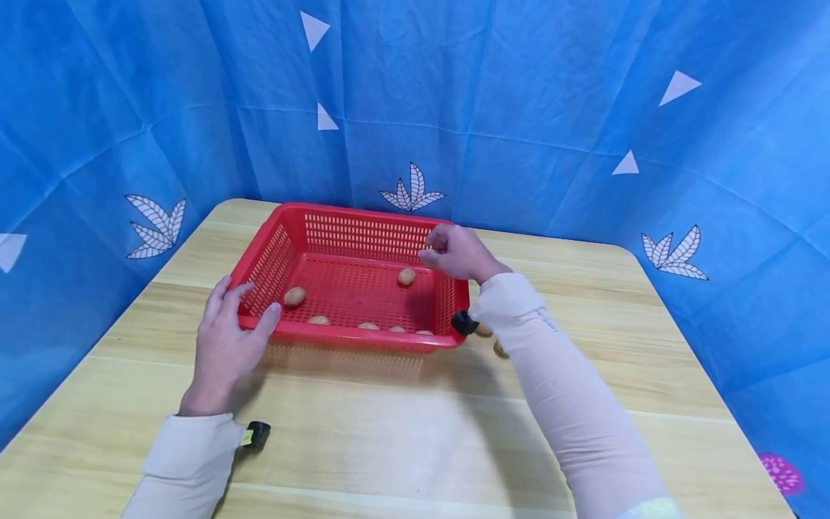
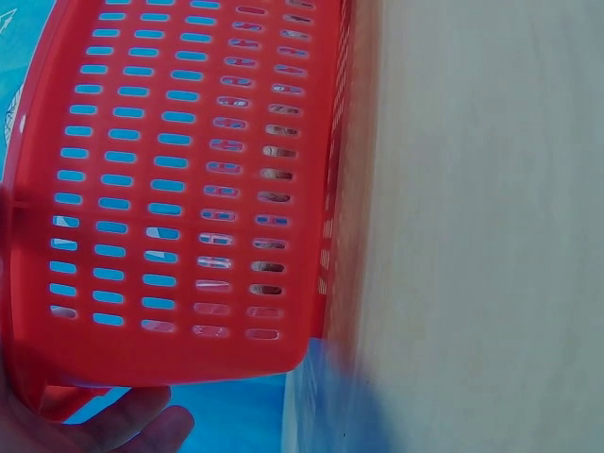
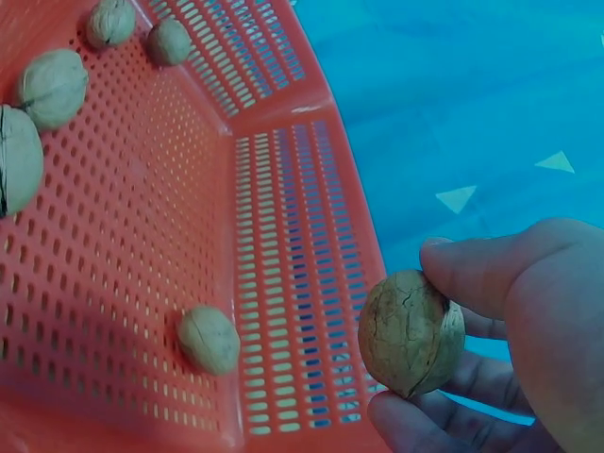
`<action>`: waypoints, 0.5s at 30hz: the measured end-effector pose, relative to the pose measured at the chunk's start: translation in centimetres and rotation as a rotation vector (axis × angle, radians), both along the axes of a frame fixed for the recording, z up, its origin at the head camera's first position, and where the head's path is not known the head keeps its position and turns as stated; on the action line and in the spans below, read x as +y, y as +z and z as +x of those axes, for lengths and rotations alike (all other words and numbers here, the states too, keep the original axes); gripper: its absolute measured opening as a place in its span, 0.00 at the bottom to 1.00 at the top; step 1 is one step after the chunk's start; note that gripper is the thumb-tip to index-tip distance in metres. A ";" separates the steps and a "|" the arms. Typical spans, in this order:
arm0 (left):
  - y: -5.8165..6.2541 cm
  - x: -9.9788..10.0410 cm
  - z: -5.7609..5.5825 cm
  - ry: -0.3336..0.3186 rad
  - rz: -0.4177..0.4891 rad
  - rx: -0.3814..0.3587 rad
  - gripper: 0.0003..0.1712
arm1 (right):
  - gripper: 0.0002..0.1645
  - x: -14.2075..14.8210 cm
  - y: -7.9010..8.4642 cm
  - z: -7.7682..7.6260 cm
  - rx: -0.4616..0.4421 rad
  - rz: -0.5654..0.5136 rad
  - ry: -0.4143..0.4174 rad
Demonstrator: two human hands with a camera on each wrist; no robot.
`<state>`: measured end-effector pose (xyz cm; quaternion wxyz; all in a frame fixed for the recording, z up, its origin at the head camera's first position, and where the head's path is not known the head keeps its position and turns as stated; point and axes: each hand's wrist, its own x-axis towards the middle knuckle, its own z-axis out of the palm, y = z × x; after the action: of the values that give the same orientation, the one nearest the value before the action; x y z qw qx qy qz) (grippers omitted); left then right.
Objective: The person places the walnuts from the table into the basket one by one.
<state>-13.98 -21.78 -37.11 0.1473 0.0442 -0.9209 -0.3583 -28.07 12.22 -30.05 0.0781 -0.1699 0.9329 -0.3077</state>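
Observation:
A red plastic basket [image 1: 363, 334] with slotted walls stands on the table, several walnuts on its bottom. My left hand [image 1: 227, 342] holds the basket's near left corner, thumb at the front rim; its fingers [image 2: 142, 420] show beside that corner in the left wrist view. Over the basket's right end, my right hand [image 1: 459, 252] pinches a walnut [image 3: 408, 335] between thumb and fingers, above the rim. Below it in the basket lies another walnut [image 1: 406, 277]. One more walnut [image 1: 295, 296] sits near the left wall. The front wall partly hides others.
Outside the basket's right end, walnuts [image 1: 501, 349] lie on the wooden table [image 1: 363, 432], partly hidden by my right sleeve. A blue patterned curtain [image 1: 415, 86] hangs behind the table and along both sides.

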 end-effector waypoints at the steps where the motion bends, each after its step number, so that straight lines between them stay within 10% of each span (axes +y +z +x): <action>1: 0.0 0.0 0.0 0.000 0.001 0.000 0.40 | 0.18 -0.2 0.0 0.0 -0.007 -0.002 -0.001; 15: -0.1 -0.1 -0.1 -0.004 0.005 -0.010 0.41 | 0.10 -2.0 -0.9 0.2 -0.003 -0.013 0.059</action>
<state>-14.05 -21.89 -37.23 0.1418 0.0448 -0.9208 -0.3606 -27.92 10.22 -30.99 0.0877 -0.1975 0.9253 -0.3115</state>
